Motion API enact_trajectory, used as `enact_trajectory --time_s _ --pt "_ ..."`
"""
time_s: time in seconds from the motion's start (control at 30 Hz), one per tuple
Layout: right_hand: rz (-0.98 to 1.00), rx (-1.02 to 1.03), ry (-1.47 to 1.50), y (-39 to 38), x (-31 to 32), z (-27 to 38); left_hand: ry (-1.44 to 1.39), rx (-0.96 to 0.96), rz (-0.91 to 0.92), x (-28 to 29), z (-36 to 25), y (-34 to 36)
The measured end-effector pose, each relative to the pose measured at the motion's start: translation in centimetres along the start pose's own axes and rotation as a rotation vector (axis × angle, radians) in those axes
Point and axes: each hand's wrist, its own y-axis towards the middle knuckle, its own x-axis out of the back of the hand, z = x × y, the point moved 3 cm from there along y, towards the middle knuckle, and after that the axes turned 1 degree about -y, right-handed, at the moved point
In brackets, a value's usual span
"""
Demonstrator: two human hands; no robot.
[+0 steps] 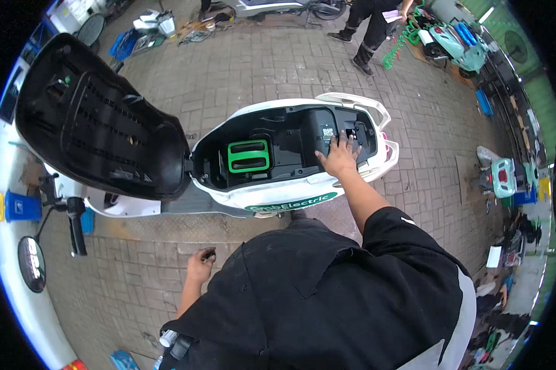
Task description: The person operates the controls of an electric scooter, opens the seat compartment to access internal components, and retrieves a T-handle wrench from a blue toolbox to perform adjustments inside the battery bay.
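Note:
A white electric scooter (228, 196) stands across in front of me, its black seat (114, 132) tipped up to the left. Inside its open storage compartment (288, 145), a green-framed part with black grips (249, 156) sits toward the left. My right hand (341, 158) rests with fingers spread on a black cover (320, 132) bearing a white printed label, at the compartment's rear end. Low beside my body hangs my left hand (199, 265), away from the scooter. Its fingers are curled around something small and dark that I cannot make out.
A white rear grab rail (367, 105) rounds the tail at right; the handlebar grip (76, 225) and mirror (32, 264) jut out at left. Another person (367, 28) stands on the brick paving beyond. More scooters (460, 49) and blue bins (24, 206) line the sides.

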Motion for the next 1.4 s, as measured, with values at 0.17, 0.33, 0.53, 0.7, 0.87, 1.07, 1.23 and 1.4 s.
enact_trajectory --time_s 0.17,0.33,0.53,0.7,0.87,1.07,1.23,1.4 --pt "0.086 0.066 -0.029 -1.2 0.7 2.2 -0.043 -0.062 0.022 1.5 -5.1 0.9" --pt "0.076 -0.045 0.031 -0.8 -0.1 2.1 -0.17 -0.06 0.115 1.6 -7.4 0.9" --pt "0.064 -0.056 0.034 -2.1 1.1 1.6 -0.334 -0.065 0.096 2.4 -10.4 1.0" --pt "-0.108 0.022 0.123 -2.7 1.5 2.9 -0.341 -0.14 0.103 3.3 -11.2 1.4" --pt "0.258 0.626 0.821 -9.2 -0.6 12.5 -0.482 -0.187 0.072 4.5 -13.4 1.8" --pt "0.644 0.919 1.072 -17.1 -0.9 19.0 -0.418 -0.184 0.214 4.5 -18.9 1.2" --pt "0.519 0.767 0.808 -13.3 -2.9 14.2 -0.348 -0.176 0.238 1.8 -14.0 2.2" --pt "0.544 0.301 0.13 -9.9 -13.5 0.2 -0.177 -0.097 0.192 2.9 -7.3 1.4"
